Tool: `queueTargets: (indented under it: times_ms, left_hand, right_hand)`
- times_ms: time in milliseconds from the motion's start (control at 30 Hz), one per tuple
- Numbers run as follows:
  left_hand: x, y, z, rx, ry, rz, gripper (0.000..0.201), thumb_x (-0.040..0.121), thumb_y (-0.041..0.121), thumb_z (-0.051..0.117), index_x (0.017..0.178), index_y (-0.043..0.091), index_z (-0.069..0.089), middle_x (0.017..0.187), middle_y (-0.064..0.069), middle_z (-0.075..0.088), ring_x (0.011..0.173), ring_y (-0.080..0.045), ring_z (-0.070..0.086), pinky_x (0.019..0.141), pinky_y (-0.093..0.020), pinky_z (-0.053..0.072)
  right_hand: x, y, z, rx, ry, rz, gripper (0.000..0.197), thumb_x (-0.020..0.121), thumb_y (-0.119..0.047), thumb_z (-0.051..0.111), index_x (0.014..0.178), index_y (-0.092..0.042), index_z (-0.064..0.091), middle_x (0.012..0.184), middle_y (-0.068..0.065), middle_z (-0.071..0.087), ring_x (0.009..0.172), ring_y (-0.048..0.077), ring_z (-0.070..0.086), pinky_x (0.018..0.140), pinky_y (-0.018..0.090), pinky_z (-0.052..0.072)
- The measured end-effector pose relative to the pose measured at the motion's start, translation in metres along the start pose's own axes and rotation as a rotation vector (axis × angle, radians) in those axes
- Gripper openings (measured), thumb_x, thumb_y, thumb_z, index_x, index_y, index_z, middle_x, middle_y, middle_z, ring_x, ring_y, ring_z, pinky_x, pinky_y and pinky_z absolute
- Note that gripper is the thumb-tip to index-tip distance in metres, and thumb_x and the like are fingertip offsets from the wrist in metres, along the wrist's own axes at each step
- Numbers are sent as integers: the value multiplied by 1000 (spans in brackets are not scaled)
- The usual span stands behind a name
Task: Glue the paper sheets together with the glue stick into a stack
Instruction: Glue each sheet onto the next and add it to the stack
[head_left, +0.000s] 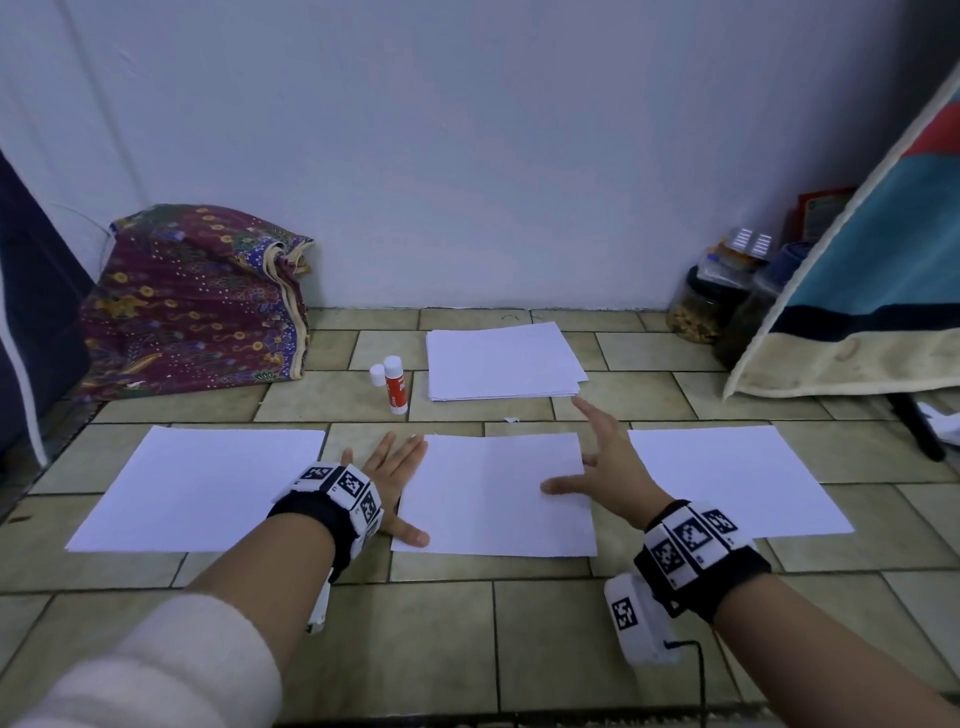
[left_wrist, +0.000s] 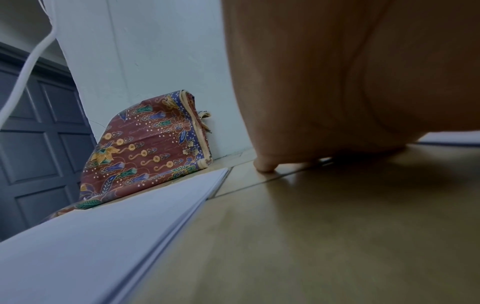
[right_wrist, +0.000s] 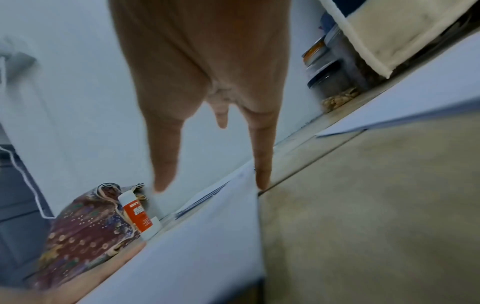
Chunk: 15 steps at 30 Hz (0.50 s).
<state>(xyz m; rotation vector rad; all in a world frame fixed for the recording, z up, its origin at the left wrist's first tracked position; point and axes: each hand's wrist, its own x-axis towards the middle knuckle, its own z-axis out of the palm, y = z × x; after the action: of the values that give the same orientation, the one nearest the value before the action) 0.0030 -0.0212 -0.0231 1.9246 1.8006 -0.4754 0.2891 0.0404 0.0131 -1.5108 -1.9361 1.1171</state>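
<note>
Between the flat left hand (head_left: 390, 470) and spread right hand (head_left: 609, 467) lies the middle sheet (head_left: 493, 493).

Dim, bluish light; wrist views blurred, edges warped.

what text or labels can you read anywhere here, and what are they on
No text reads clearly.
Glue stick: white lettering on its orange label, too blurred to read in the head and right wrist views.
Red box by the wall: print too small to read.
Wrist bands: black-and-white square marker patterns, with tiny characters beside them, too small to read.
Paper sheets: blank.
</note>
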Motion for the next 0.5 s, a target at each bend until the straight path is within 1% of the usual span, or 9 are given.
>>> queueTargets:
  times_ms: [67,100,167,200,267,333,367,433,500]
  left_hand:
    - [-2,1,-2,-10,-7,-3,161,20,106,22,149,21,-24,156,9,-29,144,-21,-26,111,-67,-1]
    - [-3,2,-2,-12,-10,-1,164,16,107,19,149,21,-25,156,9,-30,144,-21,-26,110,-67,-2]
    - [-3,3,-3,-10,-12,-1,172,2,105,7,148,21,-25,155,9,-31,144,-21,-27,110,-66,-2]
    - [-4,3,-3,-14,-11,-3,173,0,104,5,148,20,-25,155,8,-31,144,-21,-27,110,-66,-3]
    - [-6,5,-4,-24,-16,-21,174,0,104,7,148,18,-26,155,6,-32,144,-20,-27,111,-65,-3]
    - [-7,8,-4,-44,-9,-54,174,2,103,8,147,15,-27,155,3,-32,144,-18,-27,112,-65,-4]
    - [-7,10,-4,-60,3,-72,175,0,103,4,147,13,-27,155,2,-32,144,-18,-27,112,-64,-4]
    - [-6,12,-4,-79,20,-96,177,-3,101,-4,147,11,-27,154,1,-33,144,-17,-27,111,-63,-5]
    - [-6,13,-4,-72,15,-104,175,0,102,6,146,11,-28,153,2,-35,143,-17,-28,112,-63,-4]
  right_hand:
    - [-3,3,-1,38,73,43,77,64,-15,87,131,-31,51,135,-1,41,120,26,50,100,40,47]
    - [-5,3,-1,60,42,74,61,67,-12,86,119,-29,61,128,-2,49,116,26,55,97,41,49]
    - [-10,2,0,131,-126,138,38,71,-7,81,104,-21,69,117,-1,60,105,22,60,89,36,54]
    - [-12,0,1,133,-199,155,33,73,-4,79,102,-18,70,115,1,62,100,19,61,85,32,55]
    - [-12,-2,0,64,-215,142,30,76,0,76,103,-12,72,114,6,63,97,20,61,83,29,55]
    - [-9,-6,-4,9,-118,90,26,79,-1,73,102,-14,73,112,10,65,99,26,62,87,32,54]
    - [-7,-10,-7,1,-68,53,25,81,-3,72,100,-18,73,110,12,67,97,27,62,85,32,53]
    - [-4,-18,-14,-2,-4,-30,25,84,-3,67,101,-19,73,109,10,68,91,22,62,80,28,50]
    - [1,-26,-24,-6,64,-96,28,86,1,63,105,-16,72,110,3,66,96,16,60,83,26,47]
